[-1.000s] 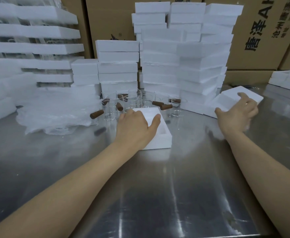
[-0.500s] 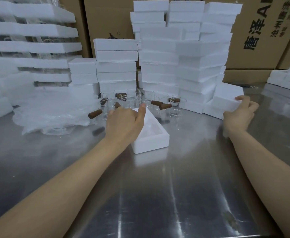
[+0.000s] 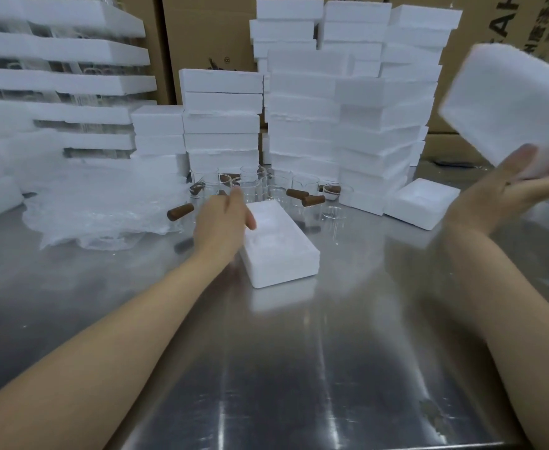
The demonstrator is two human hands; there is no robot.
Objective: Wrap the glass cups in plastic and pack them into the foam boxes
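Observation:
An open white foam box (image 3: 279, 251) lies on the steel table (image 3: 299, 368) in the middle. My left hand (image 3: 221, 222) hovers at its left edge, fingers apart, holding nothing. Just behind it stand several clear glass cups (image 3: 250, 186) with brown wooden handles. My right hand (image 3: 507, 193) is raised at the right and grips a white foam piece (image 3: 507, 108), tilted and blurred by motion. Another open foam box (image 3: 422, 203) rests on the table below that hand. A heap of clear plastic wrap (image 3: 104, 206) lies at the left.
Tall stacks of white foam boxes (image 3: 348, 102) stand behind the cups, with more foam slabs (image 3: 62, 86) at the left. Brown cardboard cartons (image 3: 208, 30) line the back.
My right hand has lifted a foam piece off the pile at the right and raised it. My left hand has slid off the middle foam box to its left edge.

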